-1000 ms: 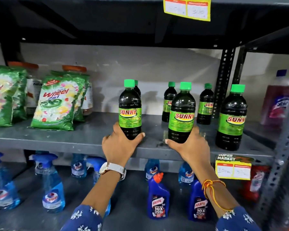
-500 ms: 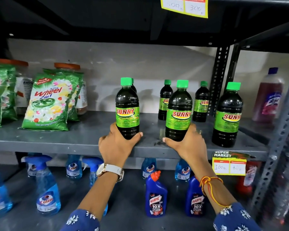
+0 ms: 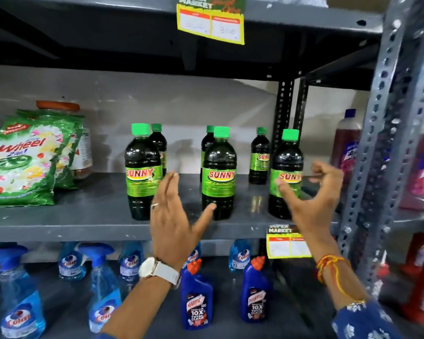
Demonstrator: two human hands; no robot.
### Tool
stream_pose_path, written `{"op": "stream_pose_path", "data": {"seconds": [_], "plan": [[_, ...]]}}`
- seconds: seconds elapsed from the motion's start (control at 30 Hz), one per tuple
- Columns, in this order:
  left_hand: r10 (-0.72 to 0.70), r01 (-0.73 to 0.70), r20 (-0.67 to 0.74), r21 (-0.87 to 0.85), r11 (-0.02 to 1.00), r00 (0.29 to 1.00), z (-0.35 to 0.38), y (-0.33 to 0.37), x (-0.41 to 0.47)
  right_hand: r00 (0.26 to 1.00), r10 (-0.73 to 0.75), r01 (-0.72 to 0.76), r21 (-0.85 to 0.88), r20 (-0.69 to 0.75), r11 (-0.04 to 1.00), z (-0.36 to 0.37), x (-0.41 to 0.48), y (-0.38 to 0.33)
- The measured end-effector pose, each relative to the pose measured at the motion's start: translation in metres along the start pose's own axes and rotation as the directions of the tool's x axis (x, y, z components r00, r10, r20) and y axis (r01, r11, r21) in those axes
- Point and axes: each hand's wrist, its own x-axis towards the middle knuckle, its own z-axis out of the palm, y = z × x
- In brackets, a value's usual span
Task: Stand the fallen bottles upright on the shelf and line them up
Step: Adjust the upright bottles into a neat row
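Three dark Sunny bottles with green caps stand upright in a front row on the grey shelf: the left bottle, the middle bottle and the right bottle. Three smaller-looking ones stand behind them, such as the back right bottle. My left hand is spread open in front of the gap between the left and middle bottles, touching neither. My right hand is open with curled fingers around the right bottle's label, a gap showing between them.
Green Wheel detergent packs and an orange-lidded jar stand at the shelf's left. Pink bottles sit beyond the grey upright post. Below are blue Colin sprays and Harpic bottles. A yellow price tag hangs on the shelf edge.
Both hands have let go of the left and middle bottles and lifted. My left hand now hovers between those two; my right hand moved right to the third bottle.
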Motion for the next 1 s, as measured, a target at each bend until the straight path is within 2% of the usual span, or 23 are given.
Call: {"op": "stream_pose_path", "data": {"seconds": [0.03, 0.07, 0.1, 0.17, 0.2, 0.27, 0.4, 1.0], "plan": [[-0.037, 0.038, 0.055, -0.015, 0.999, 0.998, 0.006, 0.01, 0.002, 0.996, 0.085, -0.085, 0.017, 0.017, 0.996, -0.01, 0.009, 0.009], [-0.093, 0.096, 0.108, -0.026, 0.995, 0.99, 0.013, 0.018, 0.002, 0.977, 0.19, -0.193, 0.029, 0.096, 0.981, -0.017, 0.016, 0.017], [-0.149, 0.156, 0.159, -0.03, 0.987, 0.976, 0.018, 0.024, 0.004, 0.931, 0.294, -0.305, 0.02, 0.217, 0.952, -0.021, 0.021, 0.026], [-0.237, 0.248, 0.259, -0.012, 0.969, 0.936, 0.03, 0.03, 0.005, 0.771, 0.417, -0.47, -0.011, 0.481, 0.883, -0.027, 0.023, 0.042], [-0.274, 0.281, 0.299, 0.021, 0.96, 0.914, 0.035, 0.032, 0.005, 0.701, 0.426, -0.516, -0.005, 0.572, 0.856, -0.027, 0.023, 0.047], [-0.345, 0.316, 0.327, 0.14, 0.938, 0.88, 0.043, 0.032, 0.005, 0.611, 0.419, -0.565, -0.001, 0.672, 0.825, -0.025, 0.023, 0.053], [-0.389, 0.315, 0.311, 0.262, 0.912, 0.867, 0.051, 0.026, 0.006, 0.52, 0.424, -0.597, -0.039, 0.741, 0.801, -0.023, 0.025, 0.059], [-0.384, 0.326, 0.28, 0.233, 0.916, 0.88, 0.055, 0.021, 0.001, 0.54, 0.438, -0.582, -0.057, 0.719, 0.811, -0.025, 0.023, 0.068]]}}
